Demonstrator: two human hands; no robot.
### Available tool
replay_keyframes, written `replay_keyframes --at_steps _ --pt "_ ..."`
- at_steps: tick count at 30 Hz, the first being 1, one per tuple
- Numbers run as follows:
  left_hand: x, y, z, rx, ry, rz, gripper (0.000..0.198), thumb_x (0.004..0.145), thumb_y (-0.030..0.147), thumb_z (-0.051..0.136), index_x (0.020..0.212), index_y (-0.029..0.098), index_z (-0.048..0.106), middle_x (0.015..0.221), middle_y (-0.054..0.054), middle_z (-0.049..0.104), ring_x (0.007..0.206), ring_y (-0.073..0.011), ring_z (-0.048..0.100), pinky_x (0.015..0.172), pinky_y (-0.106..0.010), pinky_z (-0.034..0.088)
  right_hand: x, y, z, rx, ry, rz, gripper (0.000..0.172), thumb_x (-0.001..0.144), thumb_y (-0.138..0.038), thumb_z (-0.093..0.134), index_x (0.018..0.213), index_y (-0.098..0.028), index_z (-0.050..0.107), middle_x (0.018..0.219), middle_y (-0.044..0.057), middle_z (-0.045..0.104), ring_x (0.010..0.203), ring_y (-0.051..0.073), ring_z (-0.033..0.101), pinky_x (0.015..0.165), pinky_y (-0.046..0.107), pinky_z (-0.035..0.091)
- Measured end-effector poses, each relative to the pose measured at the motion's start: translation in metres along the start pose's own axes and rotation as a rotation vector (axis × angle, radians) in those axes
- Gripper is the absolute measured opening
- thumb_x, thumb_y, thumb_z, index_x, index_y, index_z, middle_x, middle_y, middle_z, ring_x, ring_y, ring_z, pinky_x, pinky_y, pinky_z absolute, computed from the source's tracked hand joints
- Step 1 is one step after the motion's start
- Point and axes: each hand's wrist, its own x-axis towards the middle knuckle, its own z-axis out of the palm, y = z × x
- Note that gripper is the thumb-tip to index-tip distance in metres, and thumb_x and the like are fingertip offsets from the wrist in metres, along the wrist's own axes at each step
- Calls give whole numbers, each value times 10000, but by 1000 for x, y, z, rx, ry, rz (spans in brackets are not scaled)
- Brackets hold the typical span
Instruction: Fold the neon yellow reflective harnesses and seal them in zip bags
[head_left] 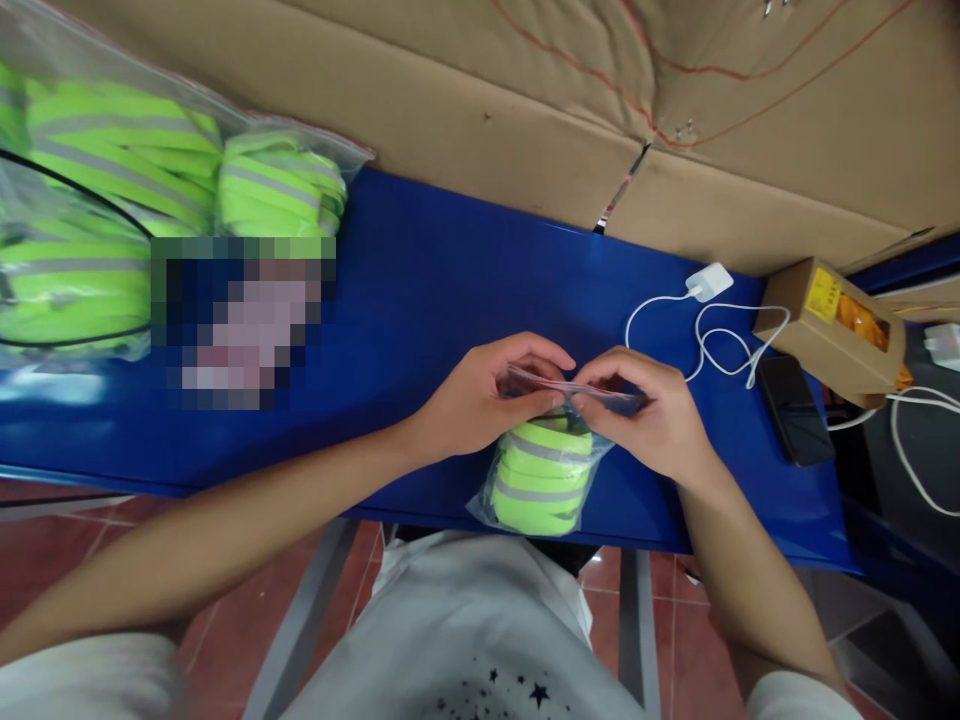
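Note:
A clear zip bag (pixel 487 505) lies near the table's front edge, its opening turned away from me. Inside it is a rolled bundle of neon yellow-green strap (pixel 544 480) with grey reflective stripes. My left hand (pixel 506 390) pinches the red-lined top edge of the bag between thumb and fingers. On the other side of the same edge, my right hand (pixel 637 400) grips it with thumb and fingers. The thumbs nearly meet at the middle of the bag's mouth. Whether the zip is sealed I cannot tell.
More bagged neon straps (pixel 277 185) lie at the left of the blue table (pixel 450 270), beside a blurred-out patch. To the right are a white charger (pixel 709 282) with its cable, a black phone (pixel 795 410) and a cardboard box (pixel 832 325). Cardboard (pixel 465 100) lines the back.

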Motion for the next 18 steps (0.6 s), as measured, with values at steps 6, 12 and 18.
replay_keyframes --at_steps 6,12,18 --pt "0 -2 1 11 -30 -19 295 862 269 780 1120 173 675 921 -18 757 805 -127 720 721 -208 553 -1 -1 0 -63 -20 -56 59 914 -164 715 878 -205 695 828 -13 670 738 108 607 665 245 463" --pt "1 -5 -2 143 16 23 222 916 371 726 970 155 722 871 -21 746 753 -122 682 651 -200 510 1 1 0 -85 13 -21 72 907 -145 690 864 -197 666 752 -26 589 678 100 544 624 238 428" --pt "-1 -3 -2 318 15 151 132 960 277 674 943 159 732 889 -4 766 787 -104 695 724 -180 519 -2 6 7 -3 -5 -2 22 928 -219 714 930 -207 696 683 -54 545 592 76 482 548 219 381"
